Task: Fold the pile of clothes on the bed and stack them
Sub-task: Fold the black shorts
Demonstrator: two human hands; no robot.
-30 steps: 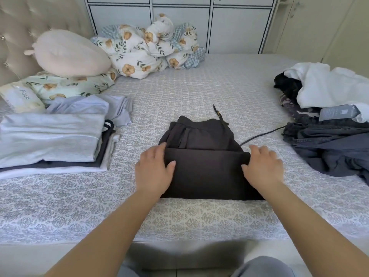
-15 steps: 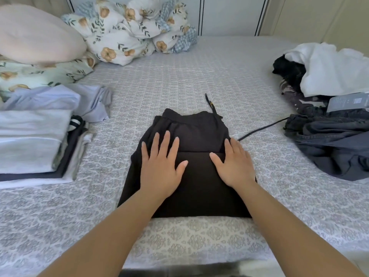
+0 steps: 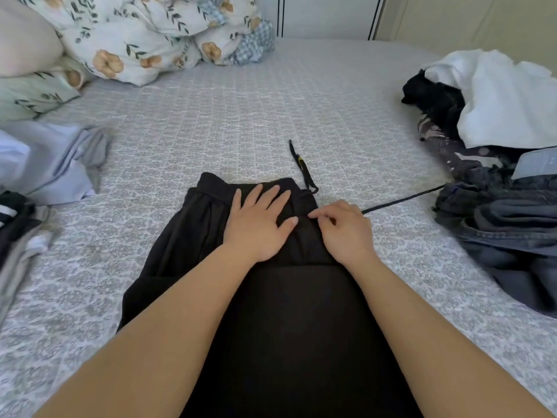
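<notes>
A black garment (image 3: 289,312) lies in the middle of the bed (image 3: 241,122), running from the near edge of the view up to a gathered, ribbed waistband (image 3: 217,185) at its far end. The cloth is plain, matte and dark, with soft lengthwise pleats down its left side and a smoother, flatter panel nearer the camera, where a fold edge crosses it just below the wrists. A thin black drawstring (image 3: 301,164) with a small yellow mark trails from the waistband's right corner onto the sheet, and a second dark cord (image 3: 404,199) stretches from beside the right hand toward the heap on the right.

The left hand (image 3: 259,221) lies flat on the garment just below the waistband, fingers straight and spread, palm pressing the cloth. The right hand (image 3: 346,230) sits just beside it at the garment's right edge, fingers curled, with thumb and fingertips pinching the fabric there.

The bed's sheet is pale grey with a repeating lattice print. On the right lies the unfolded pile (image 3: 497,191): a white piece on top, black and patterned items under it, and dark denim nearest the camera. At the left edge are folded clothes (image 3: 21,230) stacked in dark, grey and white layers, with a pale blue garment (image 3: 51,161) loosely laid behind them. A floral quilt (image 3: 144,34) is bunched at the head of the bed, next to a pink cushion (image 3: 24,43).
</notes>
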